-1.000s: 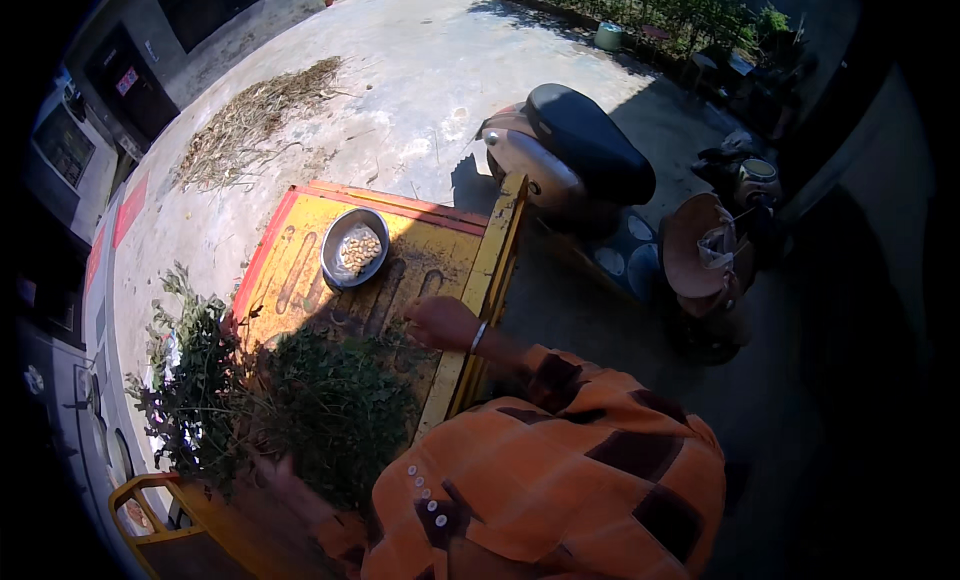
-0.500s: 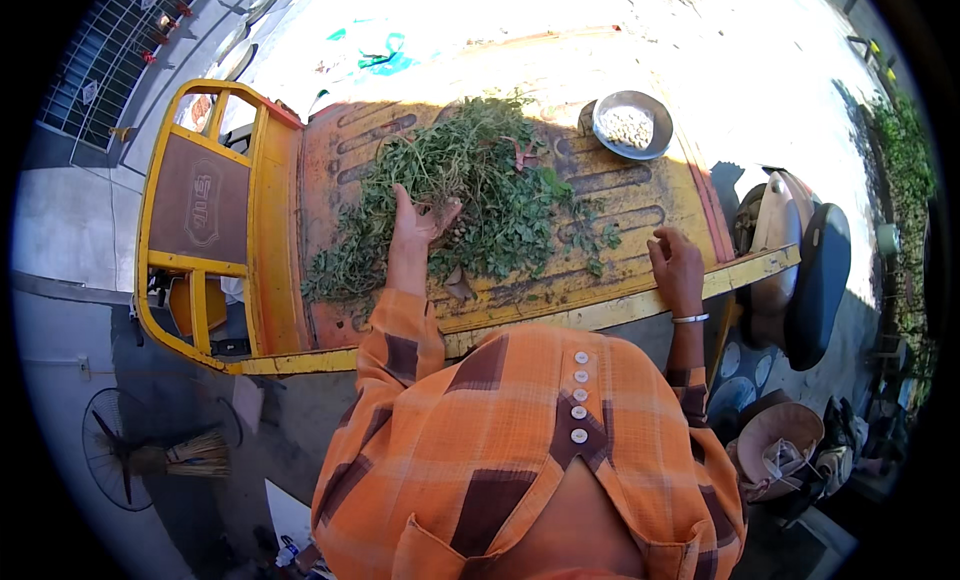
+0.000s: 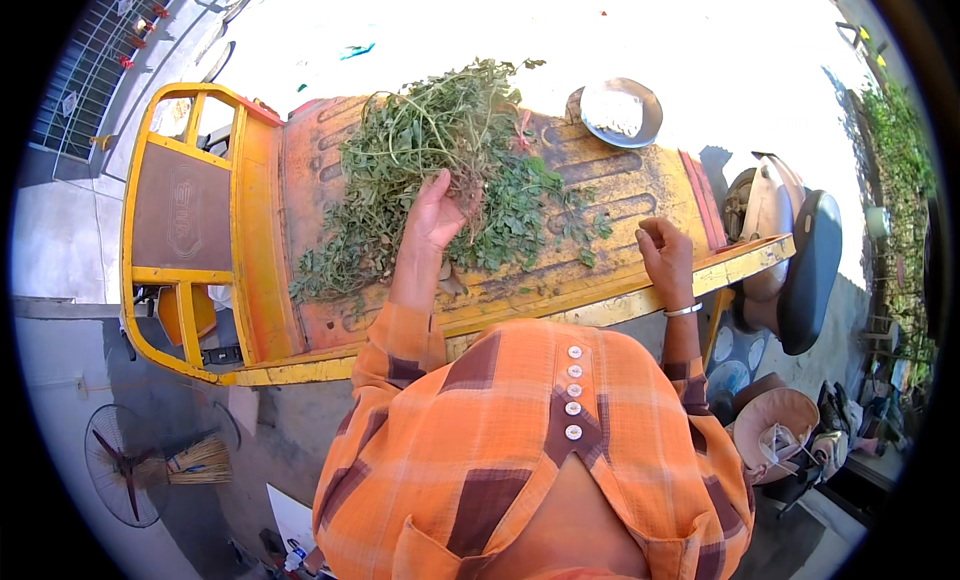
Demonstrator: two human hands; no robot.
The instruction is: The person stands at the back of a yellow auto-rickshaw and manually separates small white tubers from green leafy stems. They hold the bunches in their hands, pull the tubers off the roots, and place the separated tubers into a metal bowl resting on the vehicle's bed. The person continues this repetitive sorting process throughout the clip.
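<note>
My left hand [image 3: 437, 215] is at the stringy root ends of a bunch of uprooted leafy plants, which look like peanut plants [image 3: 410, 130]. Its thumb points up, and its fingers close round the roots, partly hidden by them. The bunch stands raised above a green heap on the yellow metal bed of a cart [image 3: 590, 215]. Over the bed's near right part, apart from the heap, my right hand [image 3: 665, 255] is held with curled fingers; whether anything small is in them cannot be seen. A silver bangle circles that wrist.
A metal bowl [image 3: 648, 110] of small pale pieces, perhaps peanuts, stands on the bed's far right. A yellow side rail [image 3: 740, 265] runs between me and the bed, and a yellow frame [image 3: 240, 210] rises at left. A dark seat [image 3: 812, 270] is at right; a fan [image 3: 122, 465] stands lower left.
The plant bunch at my left hand has lifted and shifted away from me, and that hand has turned, its fingers now closer together. My right hand stays curled. The whole view has tilted slightly.
</note>
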